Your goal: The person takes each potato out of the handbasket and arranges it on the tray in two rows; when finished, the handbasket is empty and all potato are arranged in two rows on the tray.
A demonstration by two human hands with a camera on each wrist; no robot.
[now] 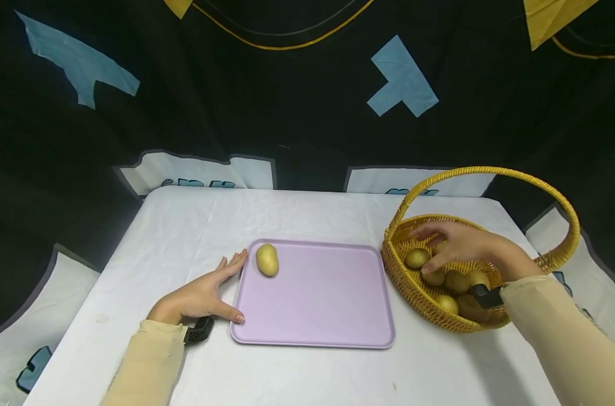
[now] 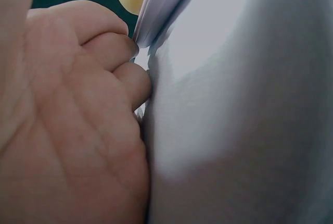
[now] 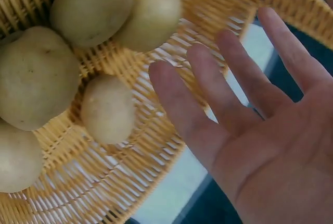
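Potatoes (image 1: 456, 281) clustered in a wicker basket (image 1: 410, 294) beneath an empty, loosely spread right hand (image 1: 455, 243), with another potato (image 1: 267, 260) on the tray (image 1: 317, 299) beside a left hand (image 1: 202, 295) outstretched against it, seemingly liable to roll or slip if pinched off-centre.

Your left sleeve (image 1: 146, 361) and right sleeve (image 1: 566, 335) match: plain beige cloth, slightly puckered where they end. Beside the left one you wear a small, textured black block (image 1: 199, 330); beside the right one, a dark, curved piece (image 1: 486, 296). Your left hand (image 1: 202, 296) and right hand (image 1: 454, 246) are bare.
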